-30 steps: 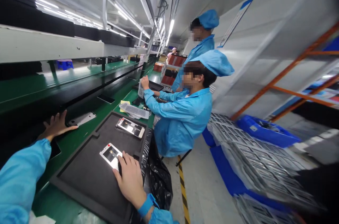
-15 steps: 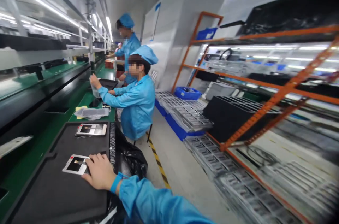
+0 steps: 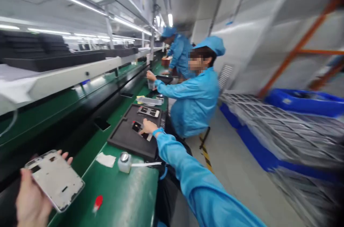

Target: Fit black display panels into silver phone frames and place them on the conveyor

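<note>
My left hand (image 3: pixel 33 198) holds a white phone frame (image 3: pixel 55 180) at the lower left, its fingers around the edges and its inner face showing. My right hand (image 3: pixel 149 126) reaches forward to a black foam tray (image 3: pixel 125 137). Its fingers and thumb are closed on a phone screen (image 3: pixel 137 126) lying in the tray, which the hand partly covers. Beyond it, a second phone screen (image 3: pixel 148 111) rests at the tray's far end.
On the green bench stand a pump bottle (image 3: pixel 124 162), a white wipe (image 3: pixel 105 159) and a red-topped item (image 3: pixel 98 202). A dark phone (image 3: pixel 102 124) lies on the black belt. A seated co-worker (image 3: pixel 193 91) is beyond the tray; stacked trays (image 3: pixel 252 119) stand at right.
My view has swung left, so the bench, bottle and left hand with the phone frame now show. My right hand stays at the near phone screen in the tray.
</note>
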Action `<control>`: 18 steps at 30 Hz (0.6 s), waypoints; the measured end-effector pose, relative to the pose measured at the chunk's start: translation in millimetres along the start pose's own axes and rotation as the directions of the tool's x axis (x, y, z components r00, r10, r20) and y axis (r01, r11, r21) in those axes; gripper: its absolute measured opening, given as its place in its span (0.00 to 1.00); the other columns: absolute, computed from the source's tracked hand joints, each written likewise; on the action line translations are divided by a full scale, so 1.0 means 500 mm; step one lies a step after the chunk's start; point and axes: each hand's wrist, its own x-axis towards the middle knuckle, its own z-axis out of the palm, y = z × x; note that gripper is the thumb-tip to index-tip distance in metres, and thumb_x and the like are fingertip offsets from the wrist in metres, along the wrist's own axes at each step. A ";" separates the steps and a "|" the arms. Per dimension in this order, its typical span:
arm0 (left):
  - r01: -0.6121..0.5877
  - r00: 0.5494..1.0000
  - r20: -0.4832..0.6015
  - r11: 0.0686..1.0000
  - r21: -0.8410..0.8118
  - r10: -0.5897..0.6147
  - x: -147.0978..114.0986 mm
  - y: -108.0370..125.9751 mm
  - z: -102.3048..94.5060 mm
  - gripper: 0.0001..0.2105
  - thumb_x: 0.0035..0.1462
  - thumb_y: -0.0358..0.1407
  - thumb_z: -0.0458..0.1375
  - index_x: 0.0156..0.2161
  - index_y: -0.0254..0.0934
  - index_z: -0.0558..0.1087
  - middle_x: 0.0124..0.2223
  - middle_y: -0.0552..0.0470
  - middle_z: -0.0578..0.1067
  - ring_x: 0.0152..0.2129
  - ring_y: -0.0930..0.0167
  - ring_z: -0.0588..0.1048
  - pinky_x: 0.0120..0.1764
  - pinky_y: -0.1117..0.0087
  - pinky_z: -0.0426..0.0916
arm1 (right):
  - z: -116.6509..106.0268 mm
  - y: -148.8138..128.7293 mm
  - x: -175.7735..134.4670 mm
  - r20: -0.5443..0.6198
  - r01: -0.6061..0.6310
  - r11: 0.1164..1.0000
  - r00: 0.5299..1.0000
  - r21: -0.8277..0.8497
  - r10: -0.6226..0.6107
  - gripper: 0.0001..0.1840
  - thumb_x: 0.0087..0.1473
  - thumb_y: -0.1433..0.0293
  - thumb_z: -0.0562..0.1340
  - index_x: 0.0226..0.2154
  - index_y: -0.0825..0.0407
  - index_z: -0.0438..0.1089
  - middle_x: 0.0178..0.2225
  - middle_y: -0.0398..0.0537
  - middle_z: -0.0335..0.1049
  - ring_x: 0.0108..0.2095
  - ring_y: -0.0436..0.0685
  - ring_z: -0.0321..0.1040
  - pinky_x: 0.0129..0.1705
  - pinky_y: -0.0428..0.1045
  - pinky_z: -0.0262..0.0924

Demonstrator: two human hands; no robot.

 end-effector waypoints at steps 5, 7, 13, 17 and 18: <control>0.118 0.992 0.054 0.988 -0.095 -0.113 -0.094 0.005 0.009 0.22 0.74 0.53 0.46 0.60 0.56 0.78 0.55 0.56 0.85 0.47 0.61 0.85 0.51 0.57 0.80 | -0.030 -0.048 -0.057 0.094 0.204 0.943 0.967 0.263 -0.236 0.23 0.69 0.59 0.68 0.60 0.53 0.72 0.60 0.56 0.72 0.55 0.64 0.76 0.56 0.62 0.75; 0.179 0.965 0.206 0.982 -0.059 -0.164 -0.125 -0.001 0.010 0.23 0.71 0.56 0.52 0.64 0.56 0.76 0.58 0.56 0.84 0.41 0.63 0.85 0.41 0.65 0.81 | -0.060 -0.052 -0.067 0.132 0.256 0.903 0.939 0.345 -0.316 0.21 0.70 0.60 0.67 0.60 0.52 0.72 0.59 0.54 0.73 0.54 0.63 0.76 0.55 0.62 0.76; 0.309 0.818 0.492 0.949 0.060 -0.298 -0.201 -0.031 0.014 0.36 0.65 0.65 0.56 0.73 0.57 0.67 0.52 0.50 0.86 0.34 0.61 0.84 0.36 0.64 0.79 | -0.095 -0.065 -0.174 0.308 0.305 0.776 0.790 0.552 -0.530 0.30 0.62 0.42 0.67 0.35 0.54 0.77 0.32 0.46 0.77 0.32 0.55 0.73 0.36 0.50 0.71; 0.286 0.790 0.536 0.952 0.108 -0.298 -0.214 -0.056 0.013 0.39 0.63 0.66 0.57 0.74 0.54 0.65 0.43 0.48 0.87 0.33 0.59 0.84 0.38 0.62 0.80 | -0.060 -0.096 -0.267 0.312 0.196 0.622 0.728 0.758 -0.610 0.33 0.64 0.37 0.60 0.35 0.51 0.73 0.29 0.42 0.71 0.30 0.52 0.67 0.33 0.48 0.65; 0.244 0.803 0.527 0.961 0.131 -0.276 -0.211 -0.064 0.011 0.39 0.63 0.66 0.58 0.74 0.52 0.66 0.43 0.47 0.87 0.34 0.59 0.85 0.38 0.62 0.80 | -0.058 -0.104 -0.281 0.263 0.183 0.591 0.766 0.786 -0.587 0.32 0.65 0.38 0.60 0.37 0.50 0.72 0.31 0.43 0.72 0.31 0.53 0.68 0.34 0.48 0.66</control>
